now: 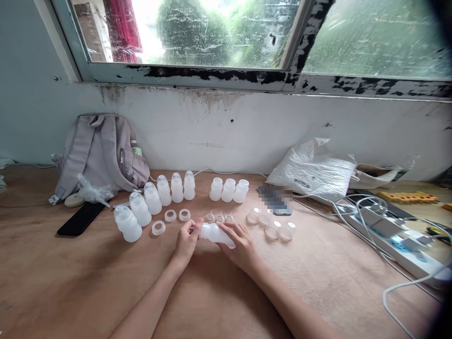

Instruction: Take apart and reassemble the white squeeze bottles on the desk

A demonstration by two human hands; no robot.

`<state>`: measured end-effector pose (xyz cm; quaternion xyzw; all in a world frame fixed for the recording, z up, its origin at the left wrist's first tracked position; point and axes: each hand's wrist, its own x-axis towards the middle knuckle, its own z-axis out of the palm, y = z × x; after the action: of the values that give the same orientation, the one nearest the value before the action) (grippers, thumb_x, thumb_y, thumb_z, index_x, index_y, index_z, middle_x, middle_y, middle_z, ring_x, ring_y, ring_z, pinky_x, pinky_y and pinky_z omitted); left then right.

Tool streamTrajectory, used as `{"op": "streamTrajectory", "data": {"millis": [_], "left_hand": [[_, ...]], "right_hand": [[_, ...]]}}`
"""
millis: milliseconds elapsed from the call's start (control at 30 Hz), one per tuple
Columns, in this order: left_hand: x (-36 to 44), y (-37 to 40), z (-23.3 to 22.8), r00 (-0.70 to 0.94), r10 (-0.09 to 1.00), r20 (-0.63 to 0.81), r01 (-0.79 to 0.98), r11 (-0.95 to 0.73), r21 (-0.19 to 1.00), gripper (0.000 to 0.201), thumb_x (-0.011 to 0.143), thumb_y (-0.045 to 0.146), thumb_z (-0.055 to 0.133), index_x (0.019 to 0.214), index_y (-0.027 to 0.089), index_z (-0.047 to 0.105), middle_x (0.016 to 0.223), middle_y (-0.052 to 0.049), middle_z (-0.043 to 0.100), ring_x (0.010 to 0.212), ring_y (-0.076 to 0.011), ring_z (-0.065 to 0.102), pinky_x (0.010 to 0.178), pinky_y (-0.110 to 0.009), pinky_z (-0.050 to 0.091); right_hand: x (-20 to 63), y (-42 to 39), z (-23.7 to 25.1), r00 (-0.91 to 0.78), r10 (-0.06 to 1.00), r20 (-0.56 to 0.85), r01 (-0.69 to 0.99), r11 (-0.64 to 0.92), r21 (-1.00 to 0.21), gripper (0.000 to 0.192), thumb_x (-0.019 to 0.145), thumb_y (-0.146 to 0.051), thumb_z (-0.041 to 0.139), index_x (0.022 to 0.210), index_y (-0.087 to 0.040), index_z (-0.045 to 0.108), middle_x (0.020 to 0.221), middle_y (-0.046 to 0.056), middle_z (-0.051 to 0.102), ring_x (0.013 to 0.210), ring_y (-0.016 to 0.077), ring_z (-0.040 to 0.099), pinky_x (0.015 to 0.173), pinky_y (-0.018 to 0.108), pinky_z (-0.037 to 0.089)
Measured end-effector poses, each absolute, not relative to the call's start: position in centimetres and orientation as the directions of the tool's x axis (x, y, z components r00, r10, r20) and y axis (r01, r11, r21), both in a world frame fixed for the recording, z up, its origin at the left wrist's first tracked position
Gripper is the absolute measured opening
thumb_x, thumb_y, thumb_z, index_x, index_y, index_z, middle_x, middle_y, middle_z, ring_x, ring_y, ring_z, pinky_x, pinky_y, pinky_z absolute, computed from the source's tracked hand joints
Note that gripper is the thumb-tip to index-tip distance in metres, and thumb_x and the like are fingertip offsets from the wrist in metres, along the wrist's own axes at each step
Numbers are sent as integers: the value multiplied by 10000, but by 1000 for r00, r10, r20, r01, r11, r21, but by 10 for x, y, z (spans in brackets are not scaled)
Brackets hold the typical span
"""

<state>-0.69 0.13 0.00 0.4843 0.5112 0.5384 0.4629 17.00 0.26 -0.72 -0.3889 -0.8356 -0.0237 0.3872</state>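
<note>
Overhead, a grimy window [219,33] above the wooden desk [70,282] (scuffed, plywood).

A grey backpack [102,153] is leaning against the white wall at the back left of a wooden table [70,282], with a black phone [81,219] lying flat just in front of it and a crumpled clear plastic wrapper [92,190] sitting between the two. A white plastic bag [312,172] is slumping against the wall at the back right, and a second phone [275,200] is lying just beside its left edge. At the right, a white power strip [395,235] is lying among looping white cables [353,207], while a rain-streaked window [226,33] is showing blurred green trees above.
</note>
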Motion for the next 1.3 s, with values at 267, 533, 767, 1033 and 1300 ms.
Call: {"op": "streamTrajectory", "data": {"millis": [267, 533, 767, 1033, 1300], "left_hand": [[-8, 0, 11, -30, 998, 54, -160, -59, 985, 282, 682, 349, 599, 904, 175, 596, 792, -26, 569, 611, -98, 476, 500, -182, 375], [-8, 0, 10, -105, 994, -31, -221, 7, 975, 309, 667, 401, 603, 882, 179, 614, 766, -31, 575, 724, -132, 528, 542, -190, 395], [-7, 2, 6, -126, 990, -64, -205, 38, 978, 394, 639, 462, 616, 883, 154, 582, 720, -30, 561, 658, -127, 528, 485, -183, 379], [-9, 1, 10, -92, 996, 20, -276, -45, 960, 317, 622, 257, 642, 916, 162, 569, 951, -80, 608, 890, -177, 547, 685, -239, 426], [-8, 4, 5, -124, 992, -9, -239, -22, 971, 358, 643, 349, 643, 932, 155, 559, 811, -54, 616, 791, -158, 568, 689, -259, 435]], "right_hand": [[170, 5, -4, -297, 742, 601, 679, 606, -413, 456, 746, -263, 580, 1184, -260, 456, 1052, 69, 541, 990, 233, 520, 803, 363, 469], [168, 5, -6, -323, 740, 590, 689, 611, -390, 450, 737, -263, 587, 1171, -256, 468, 1053, 65, 548, 996, 234, 517, 808, 364, 470], [168, 4, -5, -322, 737, 594, 682, 616, -395, 454, 744, -260, 577, 1182, -267, 456, 1055, 67, 544, 980, 237, 522, 802, 377, 468], [169, 5, -6, -308, 740, 597, 710, 597, -374, 447, 732, -261, 590, 1164, -264, 472, 1040, 64, 546, 948, 231, 534, 786, 364, 474], [169, 5, -5, -326, 725, 606, 713, 610, -346, 444, 725, -265, 595, 1155, -261, 485, 1016, 62, 559, 926, 224, 543, 773, 362, 483]]}}
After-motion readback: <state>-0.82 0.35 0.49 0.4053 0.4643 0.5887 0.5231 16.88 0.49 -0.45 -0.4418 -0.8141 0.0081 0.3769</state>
